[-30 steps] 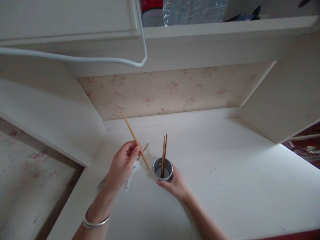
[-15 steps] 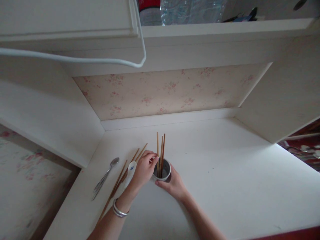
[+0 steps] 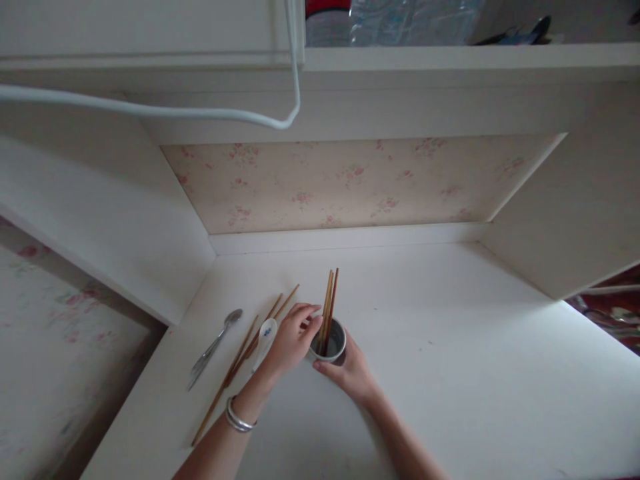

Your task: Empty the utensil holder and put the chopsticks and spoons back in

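Note:
My right hand [image 3: 350, 370] is wrapped round a small grey-white cup [image 3: 341, 350] standing on the white surface. Several wooden chopsticks [image 3: 330, 303] stand in the cup, leaning close together. Beside its rim is my left hand [image 3: 296, 337], thumb and fingers apart, with the fingertips next to the chopsticks. Left of that hand lies a white spoon [image 3: 267, 331] with a blue mark, its handle partly hidden by the forearm. More loose chopsticks [image 3: 227, 387] lie around this spoon. Further left are metal spoons [image 3: 215, 343], lying together.
White side panels [image 3: 565, 220] and a flower-patterned back wall [image 3: 320, 187] enclose the tabletop [image 3: 450, 347]. Overhead, a shelf [image 3: 425, 59] holds clear plastic bottles [image 3: 390, 23]. A white cable [image 3: 210, 115] hangs in front of the cabinet at the upper left.
My left fingers have let go of a chopstick, which now leans right against the others in the cup. My right hand stays on the cup. The view has shifted slightly.

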The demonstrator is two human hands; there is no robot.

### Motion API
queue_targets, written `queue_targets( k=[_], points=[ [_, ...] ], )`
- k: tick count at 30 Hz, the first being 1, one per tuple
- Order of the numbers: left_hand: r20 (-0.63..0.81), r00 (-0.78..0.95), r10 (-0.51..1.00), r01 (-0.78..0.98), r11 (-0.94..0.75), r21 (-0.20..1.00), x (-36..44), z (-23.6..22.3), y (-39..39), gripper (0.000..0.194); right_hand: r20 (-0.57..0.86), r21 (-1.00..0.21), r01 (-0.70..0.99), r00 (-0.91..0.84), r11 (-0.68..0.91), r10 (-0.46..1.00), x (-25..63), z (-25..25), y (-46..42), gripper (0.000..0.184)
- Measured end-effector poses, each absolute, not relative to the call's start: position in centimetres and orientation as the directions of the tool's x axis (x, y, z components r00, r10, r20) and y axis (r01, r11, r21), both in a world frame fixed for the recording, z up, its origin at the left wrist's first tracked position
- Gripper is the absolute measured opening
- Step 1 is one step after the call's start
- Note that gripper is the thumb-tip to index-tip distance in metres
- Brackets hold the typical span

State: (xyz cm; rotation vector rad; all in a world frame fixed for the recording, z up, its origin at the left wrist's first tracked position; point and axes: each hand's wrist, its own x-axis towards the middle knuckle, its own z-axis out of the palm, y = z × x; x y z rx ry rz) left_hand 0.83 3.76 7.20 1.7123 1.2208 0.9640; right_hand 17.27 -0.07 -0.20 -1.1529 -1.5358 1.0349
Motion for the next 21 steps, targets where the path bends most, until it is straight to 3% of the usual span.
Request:
queue_targets(
  k=[2, 4, 8, 16, 19, 21],
  points=[
    [0.067, 0.298, 0.952, 0.261, -0.149, 0.954, 0.2, 6.9, 3.0, 0.046, 0.172, -0.961, 0.192, -0.152, 0.200, 0.973, 17.4, 0.1, -0.1, 0.077],
    [0.017, 0.375, 0.927, 0.157, -0.081, 0.984, -0.3, 6.3, 2.2, 0.068, 0.159, -0.967, 0.170, -0.173, 0.188, 0.972, 17.5, 0.5, -0.2, 0.071],
    [0.014, 0.440, 0.898, -0.037, 0.003, 0.999, -0.2, 4.4, 1.1, 0.102, 0.165, -0.978, 0.090, -0.211, 0.188, 0.963, 17.4, 0.5, -0.2, 0.071],
    [0.079, 0.351, 0.933, -0.237, 0.007, 0.972, 1.0, 2.5, 1.0, 0.082, 0.122, -0.984, 0.098, -0.256, 0.152, 0.959, 18.2, 1.5, -0.9, 0.096],
    [0.070, 0.302, 0.951, -0.261, 0.012, 0.965, 1.0, 2.2, 1.0, 0.084, 0.289, -0.934, 0.194, -0.093, 0.302, 0.953, 18.5, 4.7, -2.0, 0.088],
    [0.088, 0.304, 0.948, -0.286, 0.003, 0.958, 0.9, 2.2, 0.8, 0.082, 0.446, -0.866, 0.274, 0.045, 0.418, 0.894, 17.6, 7.3, -2.7, 0.069]
  ],
)
